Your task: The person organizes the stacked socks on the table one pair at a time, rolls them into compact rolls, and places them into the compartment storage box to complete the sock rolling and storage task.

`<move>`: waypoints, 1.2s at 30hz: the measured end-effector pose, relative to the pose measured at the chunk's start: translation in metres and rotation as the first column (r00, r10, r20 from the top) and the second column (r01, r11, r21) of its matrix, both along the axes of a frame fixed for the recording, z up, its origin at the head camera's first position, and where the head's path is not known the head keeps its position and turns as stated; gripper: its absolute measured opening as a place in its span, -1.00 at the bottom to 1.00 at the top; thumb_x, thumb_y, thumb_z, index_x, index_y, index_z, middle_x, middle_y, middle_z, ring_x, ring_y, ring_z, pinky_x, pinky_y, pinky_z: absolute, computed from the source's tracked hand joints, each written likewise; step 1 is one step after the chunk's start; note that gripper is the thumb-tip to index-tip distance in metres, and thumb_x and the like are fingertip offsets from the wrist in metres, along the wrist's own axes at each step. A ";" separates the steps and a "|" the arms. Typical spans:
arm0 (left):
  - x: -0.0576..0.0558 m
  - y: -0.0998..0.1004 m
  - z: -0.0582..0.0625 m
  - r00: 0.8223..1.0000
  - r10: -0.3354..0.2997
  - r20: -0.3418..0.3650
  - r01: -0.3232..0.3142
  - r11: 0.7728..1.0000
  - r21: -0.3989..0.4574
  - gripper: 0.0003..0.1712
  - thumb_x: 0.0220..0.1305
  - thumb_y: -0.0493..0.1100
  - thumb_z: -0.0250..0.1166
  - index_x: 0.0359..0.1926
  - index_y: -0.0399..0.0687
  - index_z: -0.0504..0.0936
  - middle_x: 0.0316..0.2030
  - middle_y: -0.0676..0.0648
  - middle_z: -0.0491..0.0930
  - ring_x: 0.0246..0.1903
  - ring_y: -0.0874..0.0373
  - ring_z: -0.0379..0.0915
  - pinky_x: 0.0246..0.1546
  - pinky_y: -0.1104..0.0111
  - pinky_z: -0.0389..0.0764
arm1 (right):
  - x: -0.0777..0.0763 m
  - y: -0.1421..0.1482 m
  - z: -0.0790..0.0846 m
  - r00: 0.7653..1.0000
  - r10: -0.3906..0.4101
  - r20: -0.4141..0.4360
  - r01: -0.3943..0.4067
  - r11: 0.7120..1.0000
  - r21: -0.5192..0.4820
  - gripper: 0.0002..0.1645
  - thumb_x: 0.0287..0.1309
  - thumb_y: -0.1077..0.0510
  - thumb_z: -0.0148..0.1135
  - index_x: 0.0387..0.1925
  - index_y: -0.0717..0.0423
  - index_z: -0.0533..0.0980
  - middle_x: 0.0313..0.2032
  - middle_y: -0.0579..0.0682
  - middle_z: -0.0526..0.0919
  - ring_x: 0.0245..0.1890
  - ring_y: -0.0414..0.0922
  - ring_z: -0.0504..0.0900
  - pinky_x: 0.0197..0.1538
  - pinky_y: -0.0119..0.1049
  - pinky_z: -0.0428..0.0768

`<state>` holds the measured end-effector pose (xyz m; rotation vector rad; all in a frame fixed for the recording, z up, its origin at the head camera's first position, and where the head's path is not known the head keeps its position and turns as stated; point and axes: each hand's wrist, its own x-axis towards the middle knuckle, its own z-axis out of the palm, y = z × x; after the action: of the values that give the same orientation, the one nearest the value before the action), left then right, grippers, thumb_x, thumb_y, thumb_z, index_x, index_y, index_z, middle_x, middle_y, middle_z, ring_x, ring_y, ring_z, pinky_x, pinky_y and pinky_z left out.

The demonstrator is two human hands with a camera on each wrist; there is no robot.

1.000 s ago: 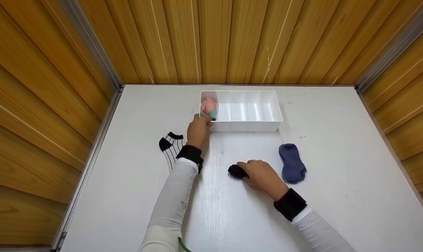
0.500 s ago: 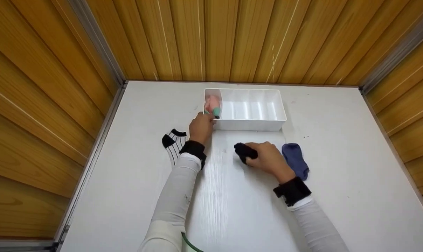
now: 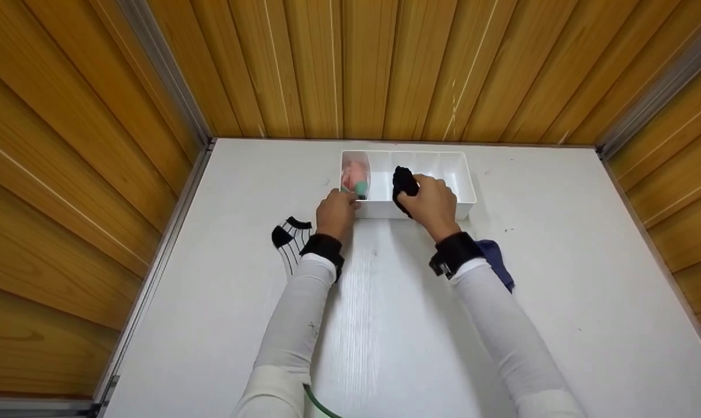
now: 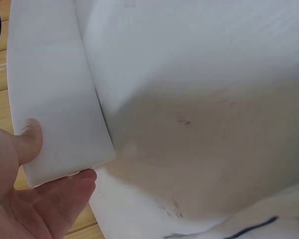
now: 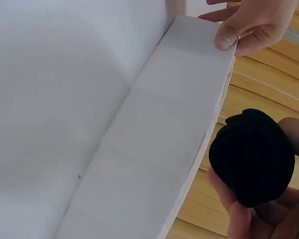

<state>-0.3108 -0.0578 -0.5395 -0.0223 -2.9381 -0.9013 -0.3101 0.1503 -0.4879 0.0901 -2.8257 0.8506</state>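
My right hand (image 3: 429, 203) grips a rolled black sock (image 3: 404, 187) above the front rim of a white divided box (image 3: 411, 210). In the right wrist view the roll (image 5: 251, 157) sits between thumb and fingers, beside the box's rim. My left hand (image 3: 336, 215) holds the box's near left corner. The left wrist view shows that thumb (image 4: 32, 142) on the front wall and the fingers bent round the end wall. A pink and green sock (image 3: 356, 177) lies in the leftmost compartment.
A white sock with black stripes (image 3: 292, 235) lies left of my left wrist, partly hidden by it. Right of my right wrist, a blue sock (image 3: 497, 264) is partly covered by the arm. Wood-panel walls (image 3: 362, 69) stand behind the white table (image 3: 565, 244).
My right hand has lifted the black sock from the table and carried it forward to the box's front rim. The left hand has stayed on the box corner.
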 end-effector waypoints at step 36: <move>0.005 0.002 -0.011 0.999 0.032 0.020 -0.032 0.999 -0.014 -0.78 0.35 -0.06 0.33 -0.05 0.11 0.82 -0.09 -0.10 0.74 -0.09 -0.07 0.69 -0.08 0.07 0.66 | -0.050 -0.065 -0.029 0.994 -0.024 -0.105 0.026 0.999 0.021 -0.60 0.10 0.15 0.35 -0.12 0.40 0.61 -0.09 0.27 0.53 -0.20 0.34 0.69 -0.07 0.14 0.66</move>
<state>-0.3054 -0.0558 -0.5508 0.0334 -2.9544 -0.8822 -0.3601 0.0857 -0.5168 0.0989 -2.7333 0.7858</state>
